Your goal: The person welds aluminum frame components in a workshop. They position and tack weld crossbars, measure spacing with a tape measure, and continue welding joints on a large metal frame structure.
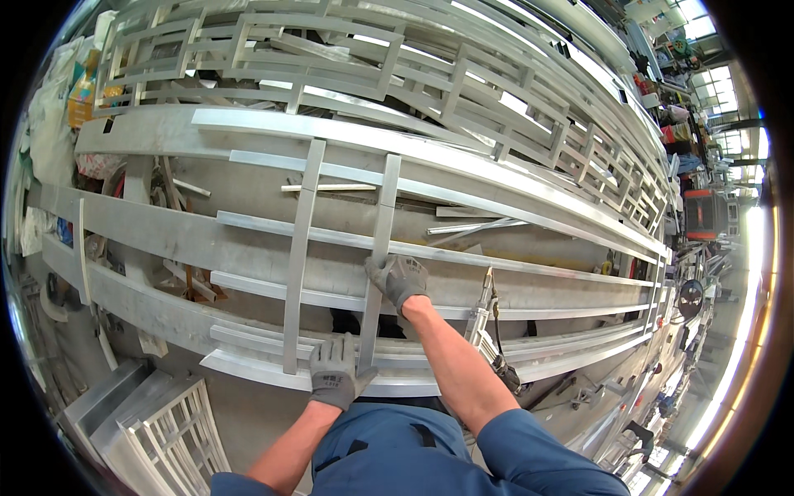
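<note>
Lower left of the left hand, a slatted metal frame (178, 430) edges the floor (255, 417). The left crossbar (301, 256) runs just beside the left hand (335, 372), spread on the front rail (248, 367), its glove lettered. The right crossbar (384, 215) sits under the right hand (399, 279), curled around it, apparently gripping. Right of that, a pointed tool (480, 321) narrows the room.

In front of you, a bench (132, 296) of wide grey metal beams (149, 221) crosses the middle of the frame; several long silver bars (260, 223) lie lengthwise on it.
</note>
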The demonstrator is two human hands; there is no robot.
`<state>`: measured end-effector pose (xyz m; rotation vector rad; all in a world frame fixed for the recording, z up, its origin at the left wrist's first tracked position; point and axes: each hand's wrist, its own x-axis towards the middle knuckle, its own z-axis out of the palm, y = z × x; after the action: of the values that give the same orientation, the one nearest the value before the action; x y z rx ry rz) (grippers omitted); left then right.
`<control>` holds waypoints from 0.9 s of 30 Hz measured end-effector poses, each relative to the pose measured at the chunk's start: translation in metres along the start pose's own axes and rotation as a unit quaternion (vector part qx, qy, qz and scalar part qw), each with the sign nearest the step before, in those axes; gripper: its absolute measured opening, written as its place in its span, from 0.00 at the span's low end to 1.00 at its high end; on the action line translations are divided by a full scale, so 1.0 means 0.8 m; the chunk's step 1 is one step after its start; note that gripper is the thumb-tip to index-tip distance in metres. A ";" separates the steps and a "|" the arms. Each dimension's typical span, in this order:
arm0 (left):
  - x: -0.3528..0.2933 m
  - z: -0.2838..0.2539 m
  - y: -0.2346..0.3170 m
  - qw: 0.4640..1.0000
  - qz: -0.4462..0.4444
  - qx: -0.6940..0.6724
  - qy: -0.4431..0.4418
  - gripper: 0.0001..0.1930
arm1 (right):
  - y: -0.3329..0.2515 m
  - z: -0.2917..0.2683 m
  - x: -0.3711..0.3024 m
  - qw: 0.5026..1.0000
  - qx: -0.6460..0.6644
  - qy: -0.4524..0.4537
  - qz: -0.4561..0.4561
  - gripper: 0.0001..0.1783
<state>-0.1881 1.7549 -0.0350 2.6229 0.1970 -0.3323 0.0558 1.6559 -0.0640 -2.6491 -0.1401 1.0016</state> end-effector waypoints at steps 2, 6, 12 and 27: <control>0.010 0.031 0.008 0.999 -0.027 0.027 0.004 0.53 | -0.001 0.003 0.001 1.000 0.013 0.006 0.017 0.31; 0.021 0.073 0.011 0.997 -0.051 0.011 -0.050 0.52 | 0.005 -0.008 -0.006 1.000 0.027 0.012 0.005 0.31; 0.020 0.072 -0.002 0.991 -0.065 -0.075 -0.094 0.49 | 0.041 0.014 0.003 0.999 -0.020 0.009 -0.039 0.36; 0.109 0.028 -0.040 0.836 -0.157 -0.369 -0.375 0.32 | 0.023 -0.019 0.014 0.997 -0.052 -0.054 -0.001 0.37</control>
<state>-0.1150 1.7786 -0.0922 1.5412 0.3882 -1.1122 0.0740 1.6364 -0.0659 -2.6874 -0.2247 1.1660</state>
